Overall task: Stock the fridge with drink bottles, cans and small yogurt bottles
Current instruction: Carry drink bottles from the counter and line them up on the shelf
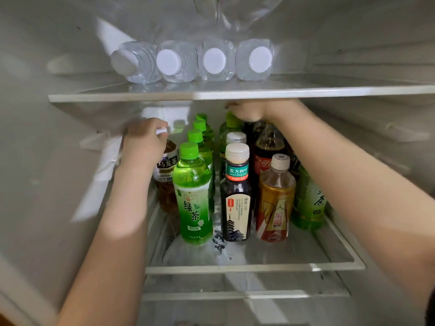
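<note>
Two hands' grips closed on bottle tops: left hand (143,140), right hand (247,111).

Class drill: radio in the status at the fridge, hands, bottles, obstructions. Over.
Left hand shut on oolong tea bottle, far left row. Right hand gripping a green-capped bottle at the back. Middle shelf crowded; front edge clear.

Inside the fridge, your left hand (143,142) grips the white-capped oolong tea bottle (166,177) at the left of the middle shelf (254,268), while your right hand (249,111) closes over a green-capped bottle (229,131) farther back. Four water bottles (191,61) lie on the upper shelf (235,94).
</note>
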{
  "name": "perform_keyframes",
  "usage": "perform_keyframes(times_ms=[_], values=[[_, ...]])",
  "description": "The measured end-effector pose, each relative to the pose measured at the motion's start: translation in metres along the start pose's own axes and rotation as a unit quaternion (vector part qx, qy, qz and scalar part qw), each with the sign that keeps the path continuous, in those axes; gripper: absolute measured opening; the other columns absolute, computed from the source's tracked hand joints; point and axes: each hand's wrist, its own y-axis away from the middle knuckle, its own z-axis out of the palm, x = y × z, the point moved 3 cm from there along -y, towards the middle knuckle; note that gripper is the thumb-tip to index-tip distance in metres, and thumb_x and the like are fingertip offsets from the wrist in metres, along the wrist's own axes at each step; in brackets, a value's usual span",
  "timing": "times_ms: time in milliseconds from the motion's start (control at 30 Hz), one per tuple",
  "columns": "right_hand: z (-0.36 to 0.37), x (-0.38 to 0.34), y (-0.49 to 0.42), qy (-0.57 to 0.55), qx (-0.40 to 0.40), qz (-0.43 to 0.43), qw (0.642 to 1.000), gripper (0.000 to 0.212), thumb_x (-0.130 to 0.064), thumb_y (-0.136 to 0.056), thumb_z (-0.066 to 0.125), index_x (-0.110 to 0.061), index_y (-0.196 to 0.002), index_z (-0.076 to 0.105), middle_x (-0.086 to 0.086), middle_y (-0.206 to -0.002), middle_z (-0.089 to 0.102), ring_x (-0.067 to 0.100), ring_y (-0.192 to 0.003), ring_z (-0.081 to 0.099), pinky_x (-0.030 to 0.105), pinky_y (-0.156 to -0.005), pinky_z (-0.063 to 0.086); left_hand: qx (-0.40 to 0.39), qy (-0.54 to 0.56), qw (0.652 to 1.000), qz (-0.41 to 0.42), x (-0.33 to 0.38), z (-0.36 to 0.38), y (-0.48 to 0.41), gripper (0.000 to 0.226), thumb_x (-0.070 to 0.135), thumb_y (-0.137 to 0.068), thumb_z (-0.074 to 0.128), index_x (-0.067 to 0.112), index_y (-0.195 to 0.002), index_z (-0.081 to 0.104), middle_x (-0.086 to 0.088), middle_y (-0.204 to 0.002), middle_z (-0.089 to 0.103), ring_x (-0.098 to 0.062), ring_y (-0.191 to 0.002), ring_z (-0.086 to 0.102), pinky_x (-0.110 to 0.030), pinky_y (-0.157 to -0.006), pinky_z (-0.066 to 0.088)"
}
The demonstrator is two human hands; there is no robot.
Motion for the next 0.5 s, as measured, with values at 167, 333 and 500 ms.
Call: perform_keyframes(times_ms=[167,333,500], values=[[0.003,0.005,0.053,-0.193,0.108,0.062,0.973,0.035,-0.021,-0.098,0.038,-0.018,-0.128,0.056,0.004,-0.134,0.055,0.022,-0.122,0.049,0.025,-0.095,0.036,0.044,-0.031,0.998,0.025,0.0,-0.017,0.021,0.03,0.004,-0.091,0.052,0.0,-0.117,0.064,-0.022,-0.124,0.059,-0.034,-0.12,0.051,-0.032,-0.101,0.033],[0.011,0.006,0.122,-0.246,0.336,0.106,0.903,0.029,-0.013,-0.092,0.045,-0.014,-0.111,0.067,0.0,-0.1,0.066,0.009,-0.092,0.055,0.01,-0.074,0.033,0.093,-0.001,0.995,0.026,0.008,-0.037,0.051,0.03,0.004,-0.089,0.056,0.002,-0.118,0.063,-0.017,-0.122,0.063,-0.034,-0.115,0.054,-0.033,-0.099,0.034],[0.04,-0.005,0.166,-0.276,0.429,0.148,0.847,0.023,-0.005,-0.089,0.048,-0.009,-0.102,0.067,-0.004,-0.097,0.063,0.0,-0.089,0.051,0.002,-0.078,0.034,0.122,-0.016,0.992,-0.004,0.015,-0.071,0.079,0.025,0.012,-0.086,0.06,0.015,-0.111,0.063,-0.015,-0.107,0.068,-0.037,-0.103,0.058,-0.038,-0.087,0.043]])
